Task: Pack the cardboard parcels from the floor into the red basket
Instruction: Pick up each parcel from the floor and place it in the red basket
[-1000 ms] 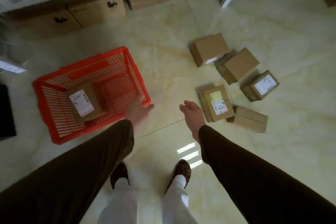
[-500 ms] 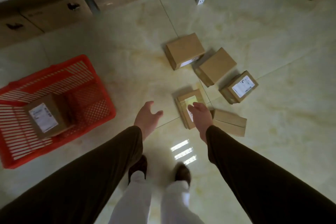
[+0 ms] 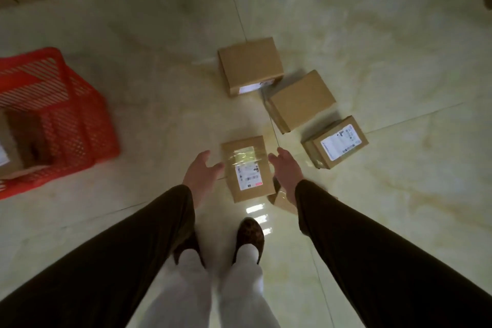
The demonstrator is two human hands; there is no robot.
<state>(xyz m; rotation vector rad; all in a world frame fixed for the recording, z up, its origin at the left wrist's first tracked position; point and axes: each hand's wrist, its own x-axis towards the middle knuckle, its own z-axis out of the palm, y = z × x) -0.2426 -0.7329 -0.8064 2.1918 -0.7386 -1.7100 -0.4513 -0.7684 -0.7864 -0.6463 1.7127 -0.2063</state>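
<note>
Cardboard parcel (image 3: 247, 168) lies between both hands' spread fingers (image 3: 213, 166).

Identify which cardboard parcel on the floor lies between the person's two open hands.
The parcel with the yellow tape and white label, nearest the feet. The left hand and right hand flank it; the other floor parcels lie farther off.

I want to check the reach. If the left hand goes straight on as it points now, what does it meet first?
Probably the labelled parcel, at its left side; the left hand is open.
</note>
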